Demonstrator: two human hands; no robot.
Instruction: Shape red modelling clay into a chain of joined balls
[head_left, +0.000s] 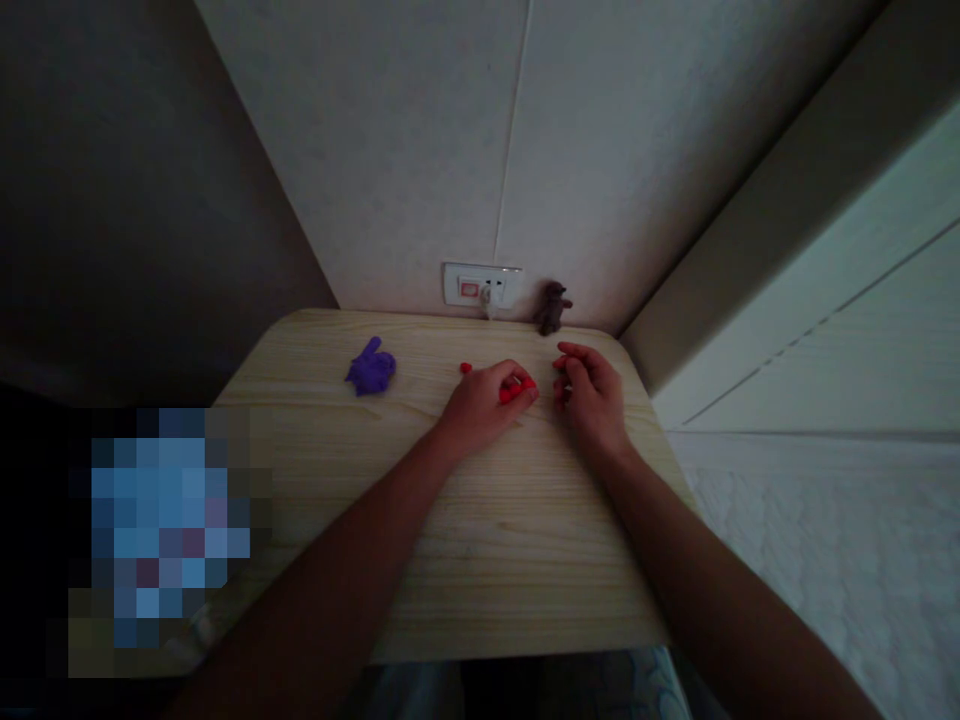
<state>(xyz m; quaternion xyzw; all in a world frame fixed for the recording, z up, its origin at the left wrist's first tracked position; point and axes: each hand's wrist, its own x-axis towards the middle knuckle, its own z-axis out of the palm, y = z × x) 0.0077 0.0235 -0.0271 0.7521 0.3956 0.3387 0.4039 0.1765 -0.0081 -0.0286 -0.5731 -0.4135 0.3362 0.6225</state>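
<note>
The red modelling clay sits in the curled fingers of the left hand, above the tabletop, nearer its far edge than its near one and a little right of the middle. Thumb and fingers close lightly around it, leaving part of the red showing. It looks like soft modelling clay: probably light, easily dented and unlikely to break, perhaps a little tacky rather than slippery. A gentle hold with the finger pads along its sides would suit it; a hard pinch would likely flatten it.

The right hand is just beside, apart from the left, close to the tabletop's right edge. Its fingers are bent, with a reddish tint at the tips; whether anything is pinched there I cannot tell.

A small red piece lies just beyond the left hand, towards the far edge. Further left, near the far left corner, rests a purple clay lump with a stubby projection pointing up. A dark brown figurine stands at the far edge, near the far right corner, in front of the wall. Beside it, a wall socket carries a plug. Past the right edge lies pale quilted bedding.
</note>
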